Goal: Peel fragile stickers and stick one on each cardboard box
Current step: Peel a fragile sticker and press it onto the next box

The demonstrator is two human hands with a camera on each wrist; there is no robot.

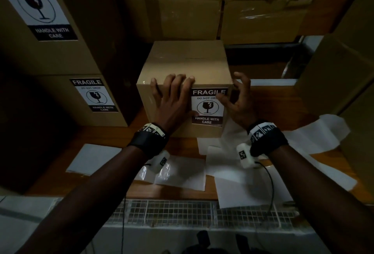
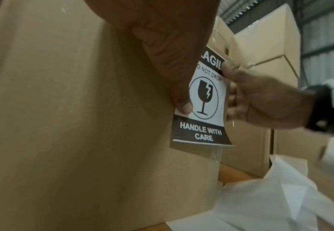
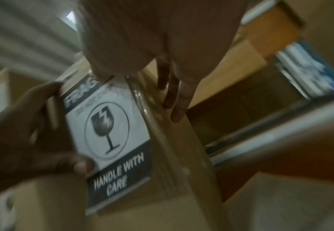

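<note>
A: Where's the fragile sticker (image 1: 208,106)?

B: On the near face of the middle cardboard box (image 1: 182,65), toward its right edge. The left hand (image 1: 172,100) lies flat with fingers straight, thumb on the sticker; the right hand (image 1: 236,102) touches its top right corner, fingers loosely spread.

A: And around that box?

B: It stands on a wooden table (image 1: 174,191); white backing sheets (image 1: 253,185) lie in front and right of it. Labelled boxes (image 1: 60,61) stack to its left, plain ones (image 1: 202,10) behind. The room is dim.
</note>
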